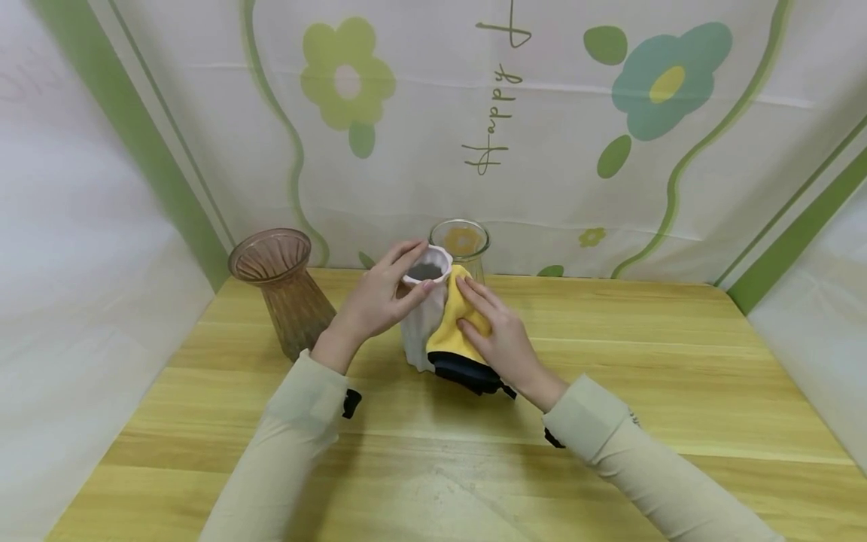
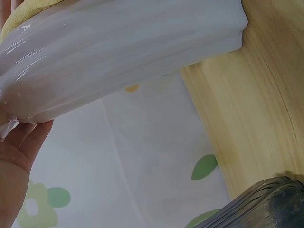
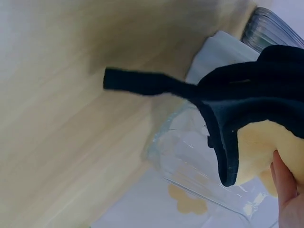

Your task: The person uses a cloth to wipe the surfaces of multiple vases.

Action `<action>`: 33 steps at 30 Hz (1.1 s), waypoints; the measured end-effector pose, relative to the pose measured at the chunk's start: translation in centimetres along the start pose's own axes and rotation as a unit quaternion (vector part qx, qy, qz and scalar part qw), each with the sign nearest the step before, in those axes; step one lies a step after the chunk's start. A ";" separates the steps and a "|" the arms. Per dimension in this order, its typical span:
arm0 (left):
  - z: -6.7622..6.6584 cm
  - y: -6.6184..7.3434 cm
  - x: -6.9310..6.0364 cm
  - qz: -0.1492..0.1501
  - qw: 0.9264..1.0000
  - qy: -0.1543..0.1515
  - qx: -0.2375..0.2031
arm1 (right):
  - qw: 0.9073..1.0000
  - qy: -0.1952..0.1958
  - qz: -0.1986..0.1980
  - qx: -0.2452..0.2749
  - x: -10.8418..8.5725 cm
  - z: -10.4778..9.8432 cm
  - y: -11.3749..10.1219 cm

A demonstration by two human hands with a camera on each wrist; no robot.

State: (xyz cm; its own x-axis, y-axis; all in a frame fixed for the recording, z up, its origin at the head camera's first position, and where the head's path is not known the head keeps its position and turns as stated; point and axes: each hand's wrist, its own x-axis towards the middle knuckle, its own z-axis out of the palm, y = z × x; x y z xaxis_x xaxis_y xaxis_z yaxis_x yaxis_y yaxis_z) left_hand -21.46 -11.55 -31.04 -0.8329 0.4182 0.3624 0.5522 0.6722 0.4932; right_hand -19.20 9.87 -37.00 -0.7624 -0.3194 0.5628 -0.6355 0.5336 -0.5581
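Observation:
A white fluted vase (image 1: 418, 331) stands upright on the table. My left hand (image 1: 375, 299) grips it by the rim, with the fingers over the far side and the thumb on the near side. My right hand (image 1: 506, 336) holds a yellow cloth (image 1: 450, 331) with a black edge against the right side of the vase. In the right wrist view, a black strap (image 3: 137, 81) hangs from the cloth. Left wrist view: the vase (image 2: 142, 42) crosses the top, and fingertips show at its mouth.
A brownish ribbed glass vase (image 1: 291, 301) stands left of my left hand. Just behind the white vase is a clear glass vase (image 1: 479, 260), partly hidden by the cloth. The wooden table (image 1: 643, 376) ends at a flower-printed curtain (image 1: 542, 196).

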 end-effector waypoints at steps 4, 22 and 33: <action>0.2 -0.1 0.0 -0.004 1.000 0.007 -0.008 | 1.000 -0.007 0.009 0.002 -0.4 0.3 0.4; 0.3 -0.2 0.1 -0.014 0.997 -0.004 -0.070 | 0.992 -0.092 0.084 -0.025 -2.2 1.2 1.8; 0.3 -0.1 0.0 -0.026 0.996 0.000 -0.080 | 0.975 -0.181 0.100 -0.075 -3.1 1.6 2.8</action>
State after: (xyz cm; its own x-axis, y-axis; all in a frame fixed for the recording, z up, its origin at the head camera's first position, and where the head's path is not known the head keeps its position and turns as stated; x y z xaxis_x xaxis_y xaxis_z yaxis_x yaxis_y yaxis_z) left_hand -21.53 -11.48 -31.35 -0.8603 0.3854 0.3338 0.5077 0.5874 0.6303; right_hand -18.86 11.14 -41.25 -0.8797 -0.4386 0.1834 -0.4651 0.7137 -0.5238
